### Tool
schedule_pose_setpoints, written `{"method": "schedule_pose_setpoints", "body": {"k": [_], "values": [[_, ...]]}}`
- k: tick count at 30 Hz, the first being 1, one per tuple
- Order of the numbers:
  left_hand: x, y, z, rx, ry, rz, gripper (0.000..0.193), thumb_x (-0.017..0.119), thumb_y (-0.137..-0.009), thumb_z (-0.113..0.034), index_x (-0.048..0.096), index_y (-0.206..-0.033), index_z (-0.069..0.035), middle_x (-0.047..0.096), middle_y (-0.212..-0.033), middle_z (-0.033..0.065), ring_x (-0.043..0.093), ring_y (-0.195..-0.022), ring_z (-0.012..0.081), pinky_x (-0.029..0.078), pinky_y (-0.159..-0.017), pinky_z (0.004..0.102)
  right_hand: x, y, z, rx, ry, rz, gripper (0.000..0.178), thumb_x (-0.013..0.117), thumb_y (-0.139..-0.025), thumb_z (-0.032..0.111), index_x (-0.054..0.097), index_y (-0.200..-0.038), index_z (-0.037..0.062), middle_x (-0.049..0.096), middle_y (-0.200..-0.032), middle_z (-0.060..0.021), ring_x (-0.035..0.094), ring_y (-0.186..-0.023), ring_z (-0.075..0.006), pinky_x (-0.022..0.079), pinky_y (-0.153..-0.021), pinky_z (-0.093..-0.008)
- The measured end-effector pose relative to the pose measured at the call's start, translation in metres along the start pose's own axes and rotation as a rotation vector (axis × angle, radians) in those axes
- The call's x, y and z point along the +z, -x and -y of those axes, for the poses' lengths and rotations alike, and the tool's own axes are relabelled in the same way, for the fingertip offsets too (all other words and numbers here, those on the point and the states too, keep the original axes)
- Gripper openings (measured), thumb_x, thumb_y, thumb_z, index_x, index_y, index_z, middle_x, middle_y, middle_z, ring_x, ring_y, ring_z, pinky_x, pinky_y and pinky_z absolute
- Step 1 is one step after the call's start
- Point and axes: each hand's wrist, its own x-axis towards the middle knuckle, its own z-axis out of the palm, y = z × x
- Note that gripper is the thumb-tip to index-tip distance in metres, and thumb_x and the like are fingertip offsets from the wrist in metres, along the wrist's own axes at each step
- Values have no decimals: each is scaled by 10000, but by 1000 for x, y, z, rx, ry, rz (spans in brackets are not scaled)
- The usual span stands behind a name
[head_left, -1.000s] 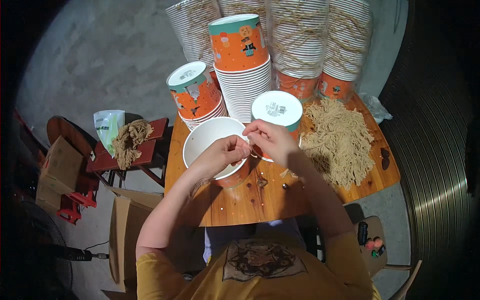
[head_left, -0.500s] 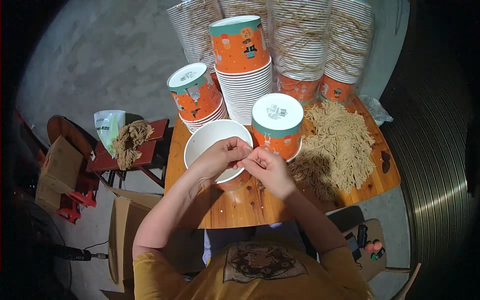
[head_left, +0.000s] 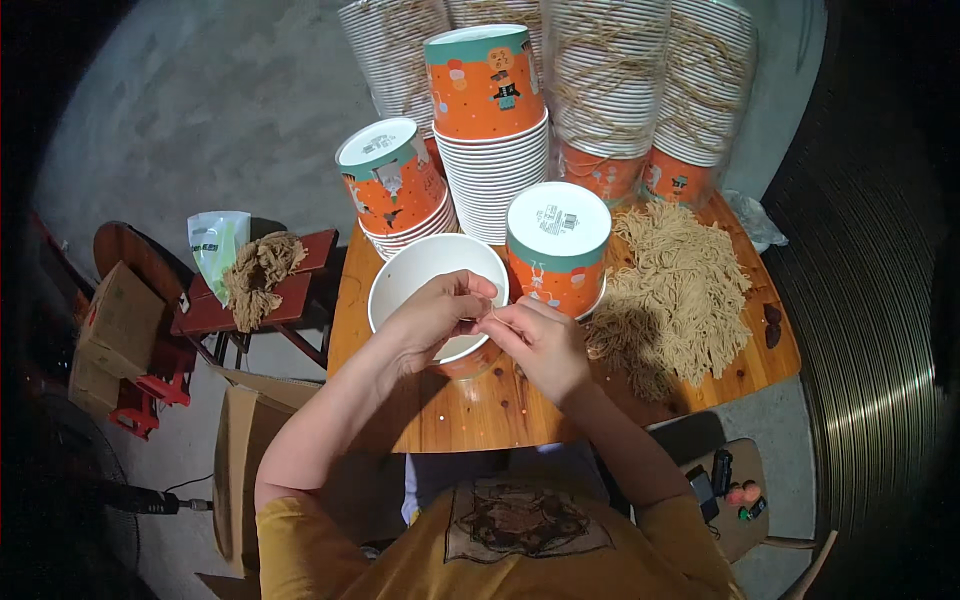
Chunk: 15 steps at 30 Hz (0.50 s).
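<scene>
A white-lined paper bucket (head_left: pixel 415 275) stands upright, mouth up, near the table's front. Over its right rim my left hand (head_left: pixel 445 312) is closed, thumb and fingers pinched together. My right hand (head_left: pixel 540 345) meets it there, its thumb and forefinger also pinched. Between the fingertips shows a thin tan strand that looks like cord; the fingers hide most of it. Right behind my right hand sits an upturned orange bucket (head_left: pixel 556 275) with a green band and white base. A loose heap of tan cords (head_left: pixel 690 295) lies to the right on the table.
Upturned nested buckets form a tall stack (head_left: pixel 490 185) and a shorter stack (head_left: pixel 400 190) behind. Farther back, wrapped bucket stacks (head_left: pixel 610 90) carry tan cords. At left, a red bench (head_left: pixel 285 300) holds a cord bundle (head_left: pixel 262 275) and a plastic bag (head_left: pixel 218 250). An open cardboard box (head_left: pixel 240 450) stands below.
Both hands stay pinched together at the bucket's right rim, with small finger movements. The view has shifted slightly; the buckets and cord heap have kept their places.
</scene>
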Motion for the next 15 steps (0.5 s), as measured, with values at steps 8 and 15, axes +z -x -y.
{"method": "schedule_pose_setpoints", "body": {"k": [8,15], "values": [[-3,-2,-1,66,-16,82,148,518,-866,41,490,-989,-36,534,-904,45,548,-791,120,471,-708,234,-12,1,-8,410,-413,27,115,551,-918,101,558,-1003,23,527,-772,39,471,-643,-18,394,-554,-176],[1,0,-2,125,-53,118,181,545,-841,39,466,-988,-32,508,-877,35,525,-797,109,464,-717,227,-9,-5,-12,57,-160,-38,133,637,-861,101,589,-953,17,468,-708,35,420,-595,-28,363,-537,-187]]}}
